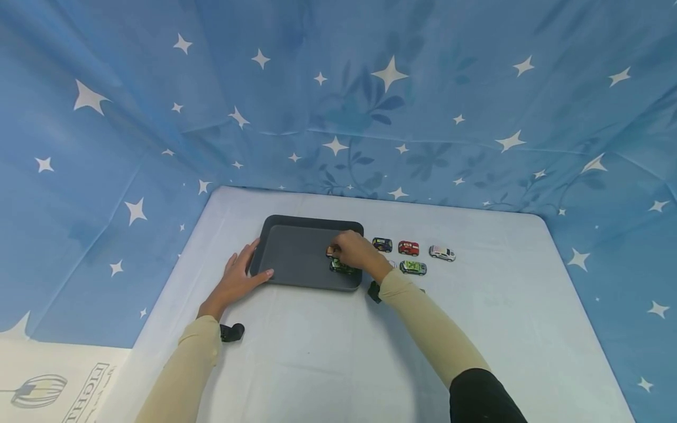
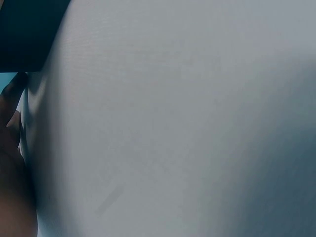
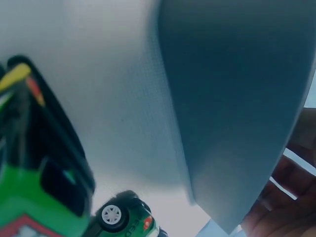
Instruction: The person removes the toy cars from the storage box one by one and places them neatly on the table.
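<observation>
A dark grey tray (image 1: 296, 281) lies on the white table in the head view. My left hand (image 1: 233, 284) rests at its left front corner, thumb on the front rim and fingers spread along the left side. Over the tray's right part, my right hand (image 1: 358, 252) pinches a small orange toy car (image 1: 331, 251). Just in front of that car, a green toy car (image 1: 341, 267) sits inside the tray, partly covered by the hand. The right wrist view has the tray's outer wall (image 3: 237, 108), with part of a hand (image 3: 286, 202) beyond it.
Right of the tray stand a dark blue toy car (image 1: 382, 244), a red one (image 1: 408, 248), a white one (image 1: 442, 253) and a green one (image 1: 412, 267). Another pale car (image 1: 392, 264) is mostly hidden by my right wrist. A starry blue cloth (image 1: 338, 106) hangs behind the table.
</observation>
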Motion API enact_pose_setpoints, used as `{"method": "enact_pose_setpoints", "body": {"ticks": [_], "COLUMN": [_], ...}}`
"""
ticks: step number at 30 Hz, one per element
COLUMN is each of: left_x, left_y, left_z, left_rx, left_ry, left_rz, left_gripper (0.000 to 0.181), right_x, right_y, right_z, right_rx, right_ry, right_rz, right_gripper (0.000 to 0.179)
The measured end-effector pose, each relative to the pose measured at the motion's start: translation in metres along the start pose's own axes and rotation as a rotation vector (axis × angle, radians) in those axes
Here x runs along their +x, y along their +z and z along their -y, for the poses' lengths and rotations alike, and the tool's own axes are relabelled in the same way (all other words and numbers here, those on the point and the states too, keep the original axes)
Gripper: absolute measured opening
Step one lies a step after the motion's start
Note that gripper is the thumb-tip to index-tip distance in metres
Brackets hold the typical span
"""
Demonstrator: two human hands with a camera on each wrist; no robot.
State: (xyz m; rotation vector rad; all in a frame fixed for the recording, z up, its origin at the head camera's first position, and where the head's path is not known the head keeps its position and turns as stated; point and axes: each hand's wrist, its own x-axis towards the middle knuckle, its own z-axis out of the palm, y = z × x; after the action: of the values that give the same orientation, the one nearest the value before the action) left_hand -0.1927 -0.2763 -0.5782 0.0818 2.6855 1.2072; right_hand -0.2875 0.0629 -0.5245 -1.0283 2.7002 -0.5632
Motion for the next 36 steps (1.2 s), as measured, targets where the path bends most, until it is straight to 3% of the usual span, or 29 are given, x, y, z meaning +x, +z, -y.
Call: {"method": "enact_pose_setpoints", "body": {"ticks": [23,36], "left_x": [-0.001,0.0], "left_y": [0.002,-0.001], "left_z": [-0.001,-0.003], "left_rx": [-0.003,0.003], "left_ry": [-0.008,0.0], "left_rz": [0.006,0.001], "left_gripper": [0.101,0.1], "right_x": [-0.001,0.001], "right_y": [0.001,-0.018], "right_z": [-0.005,-0.001], "right_rx": [0.006,-0.031], "right_ry": [0.023,-0.011], "right_rz": [0.038,0.019], "right_gripper": [0.011,0.014]}}
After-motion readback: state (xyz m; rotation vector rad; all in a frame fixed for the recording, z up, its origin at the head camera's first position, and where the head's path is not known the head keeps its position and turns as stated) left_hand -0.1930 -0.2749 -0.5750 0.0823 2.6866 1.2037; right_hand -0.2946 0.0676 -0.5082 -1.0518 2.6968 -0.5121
